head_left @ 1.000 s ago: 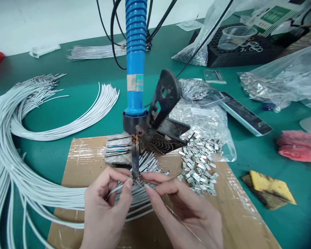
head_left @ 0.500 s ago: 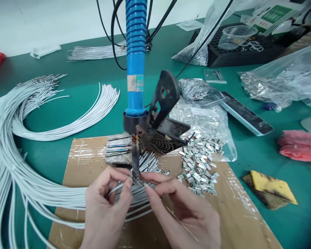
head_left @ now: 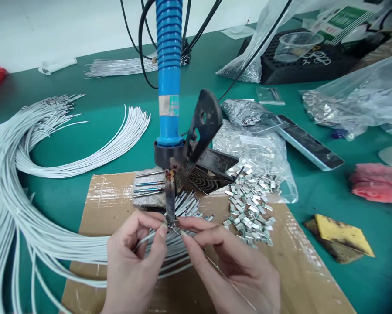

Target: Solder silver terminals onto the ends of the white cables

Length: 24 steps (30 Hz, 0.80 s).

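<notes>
A blue-handled soldering iron (head_left: 168,87) stands tip down in a black stand (head_left: 206,144) over a cardboard sheet (head_left: 110,205). My left hand (head_left: 133,266) pinches the end of a white wire (head_left: 150,237) right under the iron's tip (head_left: 170,205). My right hand (head_left: 228,266) pinches a thin strand of solder wire (head_left: 222,272) and holds its end at the same spot. Both hands' fingertips nearly touch below the tip. A fan of white wire ends (head_left: 185,205) lies behind the fingers.
Bundles of white wires (head_left: 25,174) curve over the green table at the left. A pile of small metal clips (head_left: 251,209) spills from a clear bag (head_left: 257,148) at the right. A phone (head_left: 308,141), a yellow sponge (head_left: 341,237), a pink cloth (head_left: 379,183) and more bags lie further right.
</notes>
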### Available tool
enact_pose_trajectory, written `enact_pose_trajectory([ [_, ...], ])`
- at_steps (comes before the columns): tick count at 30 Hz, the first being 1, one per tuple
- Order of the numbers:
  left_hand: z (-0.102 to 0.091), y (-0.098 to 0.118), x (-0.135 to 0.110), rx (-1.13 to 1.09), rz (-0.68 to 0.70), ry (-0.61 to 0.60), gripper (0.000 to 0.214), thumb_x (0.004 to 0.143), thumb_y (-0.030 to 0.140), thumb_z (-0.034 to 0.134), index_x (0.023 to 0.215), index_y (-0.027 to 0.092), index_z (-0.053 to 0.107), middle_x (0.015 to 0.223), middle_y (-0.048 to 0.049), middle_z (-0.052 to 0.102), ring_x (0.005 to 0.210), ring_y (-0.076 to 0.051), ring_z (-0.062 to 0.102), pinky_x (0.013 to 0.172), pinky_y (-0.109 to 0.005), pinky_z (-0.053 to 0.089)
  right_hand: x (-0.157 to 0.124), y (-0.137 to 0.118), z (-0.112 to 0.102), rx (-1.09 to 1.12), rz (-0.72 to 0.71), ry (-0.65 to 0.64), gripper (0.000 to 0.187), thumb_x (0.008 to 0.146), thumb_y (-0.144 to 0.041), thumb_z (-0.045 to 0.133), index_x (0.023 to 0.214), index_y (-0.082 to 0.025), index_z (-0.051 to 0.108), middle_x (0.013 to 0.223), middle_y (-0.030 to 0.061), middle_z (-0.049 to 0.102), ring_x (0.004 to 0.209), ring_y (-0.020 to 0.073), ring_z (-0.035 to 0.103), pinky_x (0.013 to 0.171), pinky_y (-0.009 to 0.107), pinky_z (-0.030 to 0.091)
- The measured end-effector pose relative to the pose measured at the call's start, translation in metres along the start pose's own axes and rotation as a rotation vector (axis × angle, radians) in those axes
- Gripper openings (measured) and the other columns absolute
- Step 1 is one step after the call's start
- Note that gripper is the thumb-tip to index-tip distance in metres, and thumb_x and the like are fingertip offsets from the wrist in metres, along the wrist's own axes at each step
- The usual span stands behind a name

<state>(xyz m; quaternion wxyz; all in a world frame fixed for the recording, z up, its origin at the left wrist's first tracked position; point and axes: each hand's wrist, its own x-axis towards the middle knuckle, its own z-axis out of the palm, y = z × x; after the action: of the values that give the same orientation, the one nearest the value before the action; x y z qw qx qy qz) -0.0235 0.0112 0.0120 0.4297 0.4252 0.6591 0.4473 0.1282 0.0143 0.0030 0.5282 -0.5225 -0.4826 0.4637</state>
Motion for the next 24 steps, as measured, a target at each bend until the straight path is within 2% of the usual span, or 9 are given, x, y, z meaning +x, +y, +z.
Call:
enact_pose_trajectory([
  [4,0.0006,0.0015,-0.0004,0.0,-0.012,-0.004,0.016,0.091,0.02,0.072,0.075,0.023,0.071,0.089,-0.0013,0.075,0.084,-0.015,0.069,0.059,-0.013,0.049,-0.0005,-0.0007,0.0002,-0.007,0.012,0.026,0.017,0.089,-0.016,0.075,0.073,-0.025,0.072,0.104,0.001,0.083,0.09,0.0182,0.08,0.083,0.024,0.061],
  [9,0.0008,0.0016,-0.0002,0.005,-0.022,0.006,0.015,0.091,0.023,0.073,0.075,0.022,0.071,0.092,-0.0028,0.076,0.088,-0.017,0.07,0.052,-0.013,0.044,0.0002,-0.0024,0.0001,-0.022,-0.019,0.011,0.018,0.089,-0.015,0.074,0.074,-0.025,0.072,0.103,0.0004,0.083,0.091,0.0166,0.08,0.084,0.021,0.061],
  [17,0.0,0.0012,0.0008,0.004,-0.024,-0.011,0.016,0.09,0.019,0.072,0.075,0.021,0.07,0.086,-0.0023,0.074,0.08,-0.016,0.069,0.053,-0.014,0.045,0.0003,-0.0031,0.0003,-0.036,0.024,0.023,0.018,0.088,-0.019,0.075,0.071,-0.023,0.072,0.101,0.0052,0.083,0.091,0.0216,0.081,0.082,0.026,0.063],
  [24,0.0011,0.0023,0.0004,-0.01,-0.023,-0.016,0.015,0.091,0.02,0.072,0.076,0.022,0.07,0.087,-0.0018,0.075,0.078,-0.015,0.068,0.051,-0.013,0.044,0.0009,-0.0039,0.0003,-0.064,-0.012,0.019,0.018,0.089,-0.018,0.075,0.073,-0.024,0.073,0.099,0.0023,0.083,0.088,0.0184,0.08,0.082,0.023,0.062],
])
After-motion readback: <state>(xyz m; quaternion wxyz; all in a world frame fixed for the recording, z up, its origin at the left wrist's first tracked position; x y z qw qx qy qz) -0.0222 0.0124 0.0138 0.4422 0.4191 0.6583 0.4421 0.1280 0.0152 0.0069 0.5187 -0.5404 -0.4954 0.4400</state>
